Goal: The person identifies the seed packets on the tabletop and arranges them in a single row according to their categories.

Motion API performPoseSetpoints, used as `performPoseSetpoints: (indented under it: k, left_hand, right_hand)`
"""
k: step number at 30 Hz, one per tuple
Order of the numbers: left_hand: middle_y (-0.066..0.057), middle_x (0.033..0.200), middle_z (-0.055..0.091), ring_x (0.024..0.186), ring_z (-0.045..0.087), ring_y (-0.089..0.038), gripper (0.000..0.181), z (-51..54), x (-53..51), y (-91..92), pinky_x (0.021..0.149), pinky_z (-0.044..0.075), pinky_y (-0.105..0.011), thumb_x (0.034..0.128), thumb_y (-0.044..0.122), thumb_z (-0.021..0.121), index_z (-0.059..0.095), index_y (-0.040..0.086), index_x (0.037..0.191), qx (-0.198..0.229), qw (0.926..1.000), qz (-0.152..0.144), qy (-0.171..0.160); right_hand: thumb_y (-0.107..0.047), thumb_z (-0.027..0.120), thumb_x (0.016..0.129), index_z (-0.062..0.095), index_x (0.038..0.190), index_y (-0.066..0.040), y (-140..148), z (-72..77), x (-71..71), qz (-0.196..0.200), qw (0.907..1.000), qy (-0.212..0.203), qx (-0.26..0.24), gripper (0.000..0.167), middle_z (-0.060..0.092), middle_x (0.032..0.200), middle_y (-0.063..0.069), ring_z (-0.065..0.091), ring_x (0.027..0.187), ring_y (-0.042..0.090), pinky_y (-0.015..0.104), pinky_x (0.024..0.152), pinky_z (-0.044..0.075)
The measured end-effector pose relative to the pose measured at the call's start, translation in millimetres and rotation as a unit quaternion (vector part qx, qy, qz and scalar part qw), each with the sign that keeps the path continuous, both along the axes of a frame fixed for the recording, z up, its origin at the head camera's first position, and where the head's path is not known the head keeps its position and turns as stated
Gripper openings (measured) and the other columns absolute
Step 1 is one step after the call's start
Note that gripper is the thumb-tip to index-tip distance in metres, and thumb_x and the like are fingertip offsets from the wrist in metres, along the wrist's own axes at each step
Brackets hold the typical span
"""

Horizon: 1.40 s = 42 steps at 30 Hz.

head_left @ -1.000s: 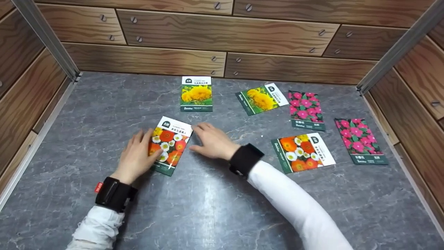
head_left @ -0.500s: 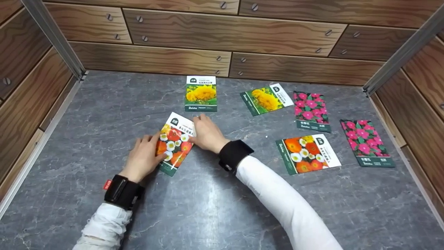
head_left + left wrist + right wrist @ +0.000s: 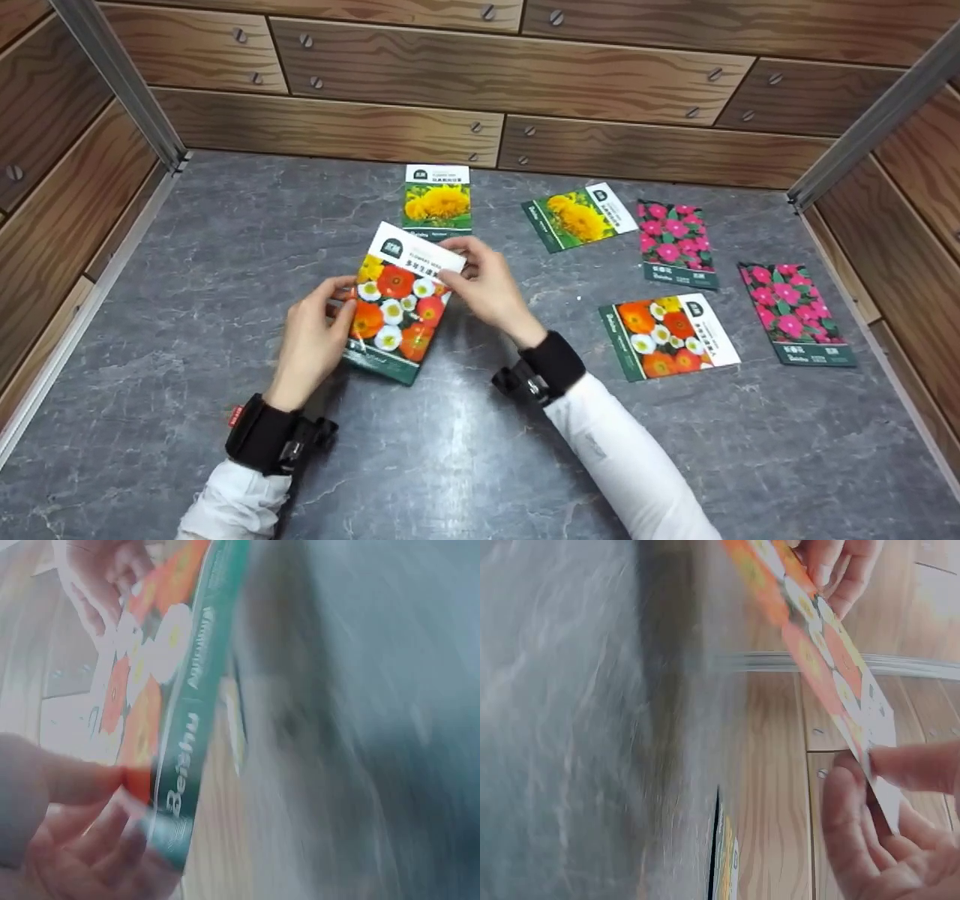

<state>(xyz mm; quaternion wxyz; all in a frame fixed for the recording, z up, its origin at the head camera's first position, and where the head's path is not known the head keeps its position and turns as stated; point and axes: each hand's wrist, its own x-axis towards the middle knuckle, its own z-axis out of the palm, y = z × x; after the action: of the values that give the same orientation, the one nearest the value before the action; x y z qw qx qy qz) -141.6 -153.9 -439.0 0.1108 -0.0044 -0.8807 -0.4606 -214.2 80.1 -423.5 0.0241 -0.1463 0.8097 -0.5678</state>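
Head view: left hand [image 3: 310,334] and right hand [image 3: 491,289] have lifted the orange-flowered packet [image 3: 397,309], fingers [image 3: 343,319] pinching it.

The flower packet [image 3: 397,311] you hold is flat and rectangular, its face printed with orange and red, white and yellow blooms. A white band with a dark logo and lettering crosses its far end; a dark green band reading "Beishu" crosses the near one. You have it raised off the counter [image 3: 450,465], face up and slanted, far end leaning right, your left hand [image 3: 313,334] pinching its left edge and your right hand [image 3: 491,291] its upper right corner.
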Motion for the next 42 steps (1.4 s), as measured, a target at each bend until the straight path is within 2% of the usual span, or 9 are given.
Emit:
performPoseSetpoints:
  k: [4,7,12,15,19,27,34,38,42]
  left_hand:
    - [-0.024,0.113,0.074,0.082,0.069,-0.023,0.029,3.9,2.8,8.5,0.071,0.052,-0.015,0.1025,0.000,0.061,0.068,-0.002,0.130,0.060,0.9981,0.007,0.009]
    - [-0.024,0.117,0.073,0.086,0.064,-0.010,0.031,5.2,4.4,10.5,0.077,0.050,-0.013,0.1029,0.000,0.060,0.067,-0.003,0.133,0.093,0.9951,0.029,0.011]
    - [-0.025,0.125,0.071,0.093,0.064,-0.002,0.037,5.5,5.2,12.2,0.082,0.050,-0.010,0.1042,0.001,0.057,0.061,-0.002,0.141,0.128,0.9906,0.047,-0.004]
    - [-0.024,0.128,0.071,0.096,0.071,-0.018,0.043,7.4,7.8,12.3,0.083,0.052,-0.012,0.1038,0.003,0.059,0.058,0.000,0.147,0.110,0.9930,0.040,-0.016]
    - [-0.025,0.130,0.071,0.099,0.073,-0.035,0.051,11.8,12.2,13.4,0.080,0.053,-0.015,0.1012,0.003,0.063,0.054,0.001,0.151,0.064,0.9975,0.027,-0.010]
    - [-0.026,0.131,0.068,0.092,0.070,-0.033,0.055,22.2,11.9,-0.4,0.074,0.048,-0.019,0.1024,0.006,0.064,0.049,0.000,0.155,-0.023,0.9986,0.004,-0.047]
    - [-0.030,0.129,0.067,0.088,0.067,-0.030,0.066,26.3,10.6,-17.9,0.071,0.047,-0.025,0.1001,0.009,0.068,0.040,-0.006,0.158,-0.084,0.9901,-0.052,-0.099]
    - [-0.030,0.131,0.065,0.091,0.065,-0.029,0.075,24.1,8.8,-23.7,0.073,0.048,-0.028,0.0989,0.013,0.071,0.033,-0.007,0.160,-0.102,0.9814,-0.083,-0.140]
    - [-0.034,0.137,0.062,0.109,0.066,-0.041,0.080,18.6,7.3,-28.0,0.089,0.057,-0.046,0.0975,0.014,0.074,0.031,-0.008,0.161,-0.125,0.9740,-0.095,-0.163]
  right_hand:
    - [0.001,0.069,0.096,0.055,0.140,0.005,5,-3.4,13.1,-0.025,0.9952,-0.039,-0.087,0.046,0.073,0.091,0.015,0.065,0.066,0.009,0.039,0.067,0.064]
    - [-0.001,0.067,0.098,0.051,0.143,0.006,2,-6.8,22.1,-0.001,0.9958,-0.054,-0.074,0.048,0.073,0.091,0.016,0.067,0.067,0.009,0.048,0.073,0.066]
    - [-0.005,0.067,0.098,0.048,0.148,0.006,-2,-7.1,34.1,0.032,0.9986,-0.042,0.007,0.054,0.073,0.100,0.022,0.065,0.074,0.006,0.029,0.074,0.063]
    - [-0.003,0.066,0.097,0.047,0.149,0.005,-4,-5.0,37.5,0.028,0.9985,-0.044,0.016,0.056,0.070,0.098,0.018,0.063,0.072,0.006,0.021,0.068,0.057]
    - [-0.001,0.064,0.099,0.045,0.151,0.004,-4,-2.2,39.5,0.025,0.9985,-0.049,0.004,0.056,0.067,0.094,0.015,0.064,0.069,0.007,0.022,0.063,0.057]
    - [-0.008,0.073,0.096,0.036,0.158,0.008,-12,2.5,52.0,0.049,0.9930,0.025,0.104,0.074,0.070,0.104,0.017,0.063,0.075,0.011,0.018,0.070,0.055]
    - [-0.007,0.077,0.094,0.013,0.165,0.007,-25,0.5,60.7,0.043,0.9798,0.077,0.180,0.097,0.071,0.098,0.012,0.062,0.073,0.016,0.023,0.069,0.054]
    - [-0.012,0.077,0.094,0.017,0.165,0.006,-33,-2.1,63.2,0.038,0.9680,0.087,0.232,0.095,0.072,0.127,0.020,0.072,0.095,0.028,0.038,0.086,0.061]
    - [-0.018,0.079,0.094,0.022,0.164,0.006,-39,-4.8,65.0,0.053,0.9556,0.071,0.281,0.094,0.064,0.145,0.023,0.072,0.112,0.033,0.045,0.099,0.061]
